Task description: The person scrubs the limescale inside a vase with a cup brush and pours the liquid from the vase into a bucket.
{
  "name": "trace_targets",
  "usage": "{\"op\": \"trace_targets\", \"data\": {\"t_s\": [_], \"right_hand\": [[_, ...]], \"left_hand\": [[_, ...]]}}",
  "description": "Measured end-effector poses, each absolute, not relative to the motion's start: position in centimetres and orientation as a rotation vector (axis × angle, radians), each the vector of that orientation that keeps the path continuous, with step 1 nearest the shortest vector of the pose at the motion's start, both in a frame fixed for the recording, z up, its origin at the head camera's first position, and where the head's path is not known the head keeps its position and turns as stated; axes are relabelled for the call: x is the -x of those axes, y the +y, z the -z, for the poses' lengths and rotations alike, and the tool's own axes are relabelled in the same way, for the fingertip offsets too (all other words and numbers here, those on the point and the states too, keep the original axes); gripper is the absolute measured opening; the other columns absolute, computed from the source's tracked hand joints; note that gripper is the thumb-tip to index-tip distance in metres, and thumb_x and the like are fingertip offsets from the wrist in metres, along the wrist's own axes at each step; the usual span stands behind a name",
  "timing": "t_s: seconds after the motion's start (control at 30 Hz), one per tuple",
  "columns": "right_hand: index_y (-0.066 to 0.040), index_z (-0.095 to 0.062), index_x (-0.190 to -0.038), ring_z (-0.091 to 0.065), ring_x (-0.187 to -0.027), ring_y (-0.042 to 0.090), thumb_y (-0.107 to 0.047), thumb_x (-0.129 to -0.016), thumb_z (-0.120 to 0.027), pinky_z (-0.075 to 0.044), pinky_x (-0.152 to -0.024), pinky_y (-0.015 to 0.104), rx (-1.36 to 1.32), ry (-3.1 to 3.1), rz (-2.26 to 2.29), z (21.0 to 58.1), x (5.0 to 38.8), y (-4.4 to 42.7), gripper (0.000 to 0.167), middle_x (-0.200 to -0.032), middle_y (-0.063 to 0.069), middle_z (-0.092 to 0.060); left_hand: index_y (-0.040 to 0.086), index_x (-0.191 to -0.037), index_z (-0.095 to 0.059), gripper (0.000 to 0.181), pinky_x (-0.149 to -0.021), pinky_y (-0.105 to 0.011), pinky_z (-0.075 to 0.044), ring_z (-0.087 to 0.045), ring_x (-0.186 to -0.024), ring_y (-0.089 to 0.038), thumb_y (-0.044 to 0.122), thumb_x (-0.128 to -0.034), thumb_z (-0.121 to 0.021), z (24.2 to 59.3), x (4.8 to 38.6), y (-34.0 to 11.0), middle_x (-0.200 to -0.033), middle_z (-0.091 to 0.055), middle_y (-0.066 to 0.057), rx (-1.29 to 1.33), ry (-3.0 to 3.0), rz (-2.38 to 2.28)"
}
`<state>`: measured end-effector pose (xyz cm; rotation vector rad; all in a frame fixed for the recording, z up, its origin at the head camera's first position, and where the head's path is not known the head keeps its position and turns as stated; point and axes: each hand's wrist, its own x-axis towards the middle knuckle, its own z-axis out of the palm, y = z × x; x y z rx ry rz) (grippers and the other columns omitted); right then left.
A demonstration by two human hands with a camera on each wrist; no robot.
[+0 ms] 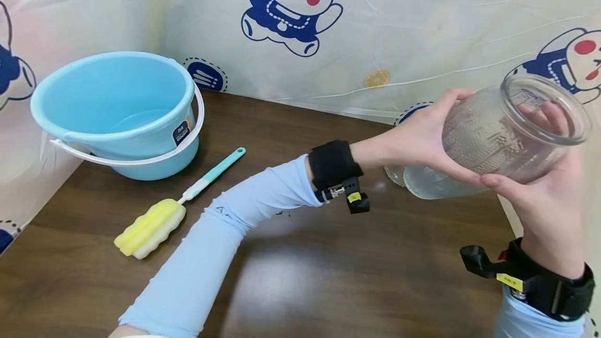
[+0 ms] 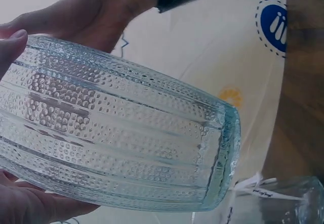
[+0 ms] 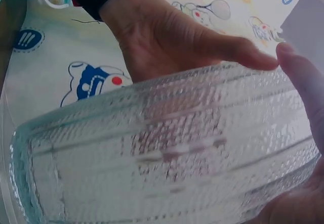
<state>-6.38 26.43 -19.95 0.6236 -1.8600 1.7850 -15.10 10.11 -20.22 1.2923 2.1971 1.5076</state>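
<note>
A large clear glass jar [image 1: 488,137] with a bumpy, ribbed surface is held in the air at the right, tilted, its round mouth towards the upper right. My left hand [image 1: 424,132] grips the jar's side, fingers passing behind it. From the other side my right hand [image 1: 556,197] grips it near the mouth end, some fingers showing through the glass. The two thumbs meet in front of it. In the left wrist view the thick greenish base [image 2: 225,158] points right; in the right wrist view the dimpled wall [image 3: 167,153] fills the lower part.
A light-blue bucket [image 1: 112,93] with a white handle stands at the back left. Beside it a yellow-and-white sponge brush [image 1: 150,228] lies on the brown table [image 1: 328,280]. Another clear glass vessel [image 2: 288,201] is behind the jar, partly hidden. A printed curtain [image 1: 404,25] hangs behind.
</note>
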Motion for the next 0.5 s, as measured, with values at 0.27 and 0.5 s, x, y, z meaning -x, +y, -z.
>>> {"op": "trace_targets", "data": {"t_s": [0.27, 0.5], "right_hand": [[0.004, -0.037, -0.128, -0.035, -0.122, 0.034, -0.011, -0.052, -0.089, -0.026, -0.105, 0.036, -0.739, -1.853, -1.671, 20.0, 7.8, 23.4, 0.093, -0.129, 0.02, -0.044], [0.0, -0.033, -0.132, -0.038, -0.121, 0.032, -0.015, -0.058, -0.087, -0.041, -0.094, 0.03, -0.727, -1.943, -1.668, 21.0, 8.1, 21.1, 0.093, -0.129, 0.019, -0.044]], "left_hand": [[0.011, -0.137, -0.015, 0.111, -0.09, -0.012, -0.032, -0.038, -0.114, -0.006, 0.025, -0.0534, -0.087, 20.2, 14.9, 6.4, -0.133, -0.033, -0.004, -1.317, 2.201, -1.594], [0.006, -0.134, -0.016, 0.109, -0.092, -0.018, -0.035, -0.041, -0.114, -0.013, 0.021, -0.0533, -0.088, 21.2, 14.6, 3.5, -0.132, -0.036, -0.008, -1.321, 2.212, -1.661]]}}
